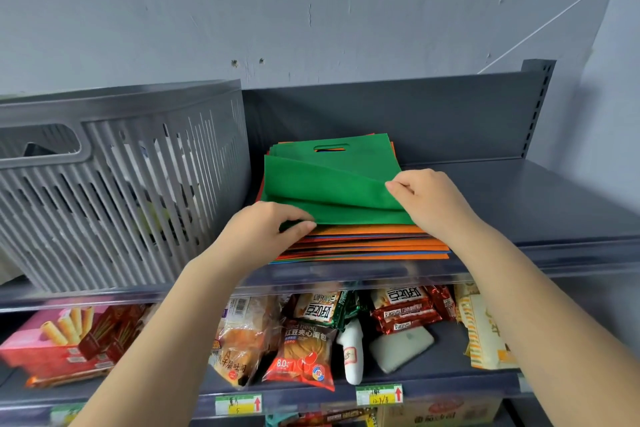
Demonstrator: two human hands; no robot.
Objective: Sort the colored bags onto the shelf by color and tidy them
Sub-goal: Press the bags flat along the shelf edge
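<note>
On the top shelf, a stack of bags lay at the front edge, just right of a grey slatted basket. The left hand pinched the front left corner of the top green bag, while the right hand pinched its folded-back right edge, lifting that side off the orange and blue bags beneath.

1. A stack of flat orange and blue fabric bags is laid on the top grey metal shelf, near its front edge.
2. Green fabric bags with cut-out handles are laid on top; the uppermost is lifted at its near edge, handle hole at the far end.
</note>
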